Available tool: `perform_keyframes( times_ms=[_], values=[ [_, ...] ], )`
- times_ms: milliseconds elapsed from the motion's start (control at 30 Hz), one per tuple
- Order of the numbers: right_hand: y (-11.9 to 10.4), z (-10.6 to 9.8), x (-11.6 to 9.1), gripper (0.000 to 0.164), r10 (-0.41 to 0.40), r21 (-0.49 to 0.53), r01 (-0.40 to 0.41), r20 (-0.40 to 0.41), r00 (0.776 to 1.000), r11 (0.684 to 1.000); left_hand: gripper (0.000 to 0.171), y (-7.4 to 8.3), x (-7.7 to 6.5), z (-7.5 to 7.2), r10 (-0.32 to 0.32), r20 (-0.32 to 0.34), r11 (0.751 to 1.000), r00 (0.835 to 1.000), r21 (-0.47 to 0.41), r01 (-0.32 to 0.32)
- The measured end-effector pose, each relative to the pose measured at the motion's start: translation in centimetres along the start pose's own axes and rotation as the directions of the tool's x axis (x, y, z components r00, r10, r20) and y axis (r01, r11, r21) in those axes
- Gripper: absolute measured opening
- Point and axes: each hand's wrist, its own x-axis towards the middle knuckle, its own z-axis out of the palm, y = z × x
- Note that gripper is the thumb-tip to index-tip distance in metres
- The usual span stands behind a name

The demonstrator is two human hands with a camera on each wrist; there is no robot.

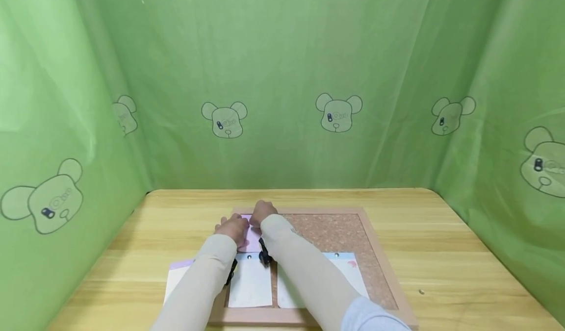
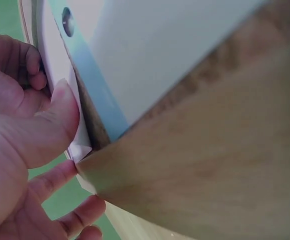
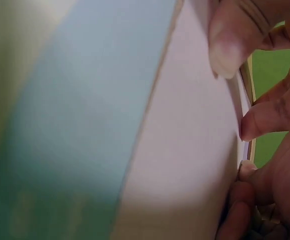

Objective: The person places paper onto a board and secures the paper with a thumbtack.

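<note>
A pale purple sheet of paper (image 1: pixel 252 243) lies at the upper left of a framed cork board (image 1: pixel 333 228). My left hand (image 1: pixel 232 229) holds its left edge; the left wrist view shows the thumb (image 2: pixel 64 107) on the sheet's face and other fingers at the frame. At the top edge, my right hand (image 1: pixel 263 212) pinches the sheet between thumb (image 3: pixel 227 57) and index finger. Both hands work close together, covering part of the sheet. Just below it, a white sheet with a blue top strip (image 1: pixel 250 282) is fixed by a round silver pin (image 2: pixel 68 22).
Another blue-topped sheet (image 1: pixel 348 272), pinned at its top, lies lower right on the board, partly under my right sleeve. A purple-topped sheet (image 1: pixel 176 275) lies left of the board on the wooden table (image 1: pixel 441 247). Green curtains (image 1: pixel 282 76) with bear prints surround the table.
</note>
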Motion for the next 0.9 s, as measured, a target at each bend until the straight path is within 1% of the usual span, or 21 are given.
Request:
perform_keyframes(
  times_ms=[100, 200, 300, 367, 433, 600, 733, 900],
  values=[
    [0.2, 0.1, 0.0, 0.015, -0.003, -0.019, 0.003, -0.017, 1.0, 1.0, 0.049, 0.2, -0.1, 0.0, 0.008, -0.004, 1.0, 1.0, 0.021, -0.008],
    [0.4, 0.2, 0.0, 0.015, -0.01, -0.047, 0.009, -0.036, 0.999, 0.999, 0.042, 0.4, -0.3, -0.2, 0.013, -0.012, 1.0, 1.0, 0.025, -0.013],
    [0.5, 0.2, -0.1, 0.016, -0.012, -0.059, 0.009, -0.041, 0.999, 0.998, 0.033, 0.4, -0.4, -0.3, 0.014, -0.019, 0.999, 1.0, 0.032, -0.014],
    [0.7, 0.1, -0.3, 0.015, -0.008, -0.056, 0.006, -0.035, 0.999, 0.998, 0.032, 0.4, -0.4, -0.2, 0.011, -0.018, 1.0, 1.0, 0.028, -0.01],
    [0.9, 0.0, -0.4, 0.015, -0.001, -0.047, 0.0, -0.033, 0.999, 0.999, 0.035, 0.3, -0.4, -0.2, 0.01, -0.017, 1.0, 1.0, 0.017, -0.009],
    [1.0, -0.5, -0.8, 0.015, 0.017, -0.042, -0.019, -0.037, 0.999, 0.999, 0.051, 0.4, -0.2, 0.1, 0.011, -0.012, 1.0, 1.0, -0.002, -0.011],
    [0.8, -0.7, -1.1, 0.017, 0.011, -0.034, -0.012, -0.029, 1.0, 0.999, 0.053, 0.4, -0.3, -0.1, 0.001, -0.01, 1.0, 1.0, 0.008, -0.001],
    [0.8, -0.7, -1.3, 0.013, 0.011, 0.016, -0.011, 0.006, 1.0, 1.0, 0.053, 0.1, -0.2, 0.1, -0.011, -0.021, 1.0, 1.0, -0.009, 0.011]
  ],
)
